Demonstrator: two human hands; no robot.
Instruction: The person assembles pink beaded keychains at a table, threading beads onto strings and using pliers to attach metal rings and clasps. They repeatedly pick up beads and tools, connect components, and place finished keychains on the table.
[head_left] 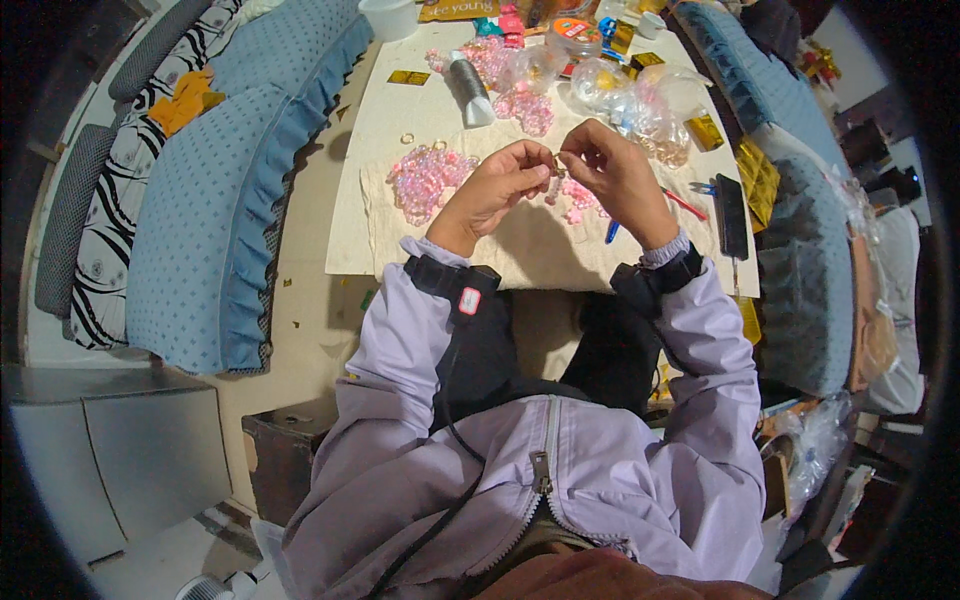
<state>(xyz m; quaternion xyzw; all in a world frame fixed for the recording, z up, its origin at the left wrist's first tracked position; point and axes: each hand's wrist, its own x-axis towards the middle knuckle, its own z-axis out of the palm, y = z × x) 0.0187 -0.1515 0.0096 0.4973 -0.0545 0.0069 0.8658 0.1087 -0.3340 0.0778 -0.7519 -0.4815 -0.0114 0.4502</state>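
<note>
Two hands (560, 175) pinching one small ring (556, 163) (axis unclear).

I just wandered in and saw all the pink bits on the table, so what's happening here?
A person in a lilac jacket sits at a low table. Their left hand and right hand meet over it, pinching a tiny gold-coloured piece between the fingertips. A pile of pink beads lies just left of the hands, a grey spool stands farther back, and clear bags of beads sit on the right.
</note>
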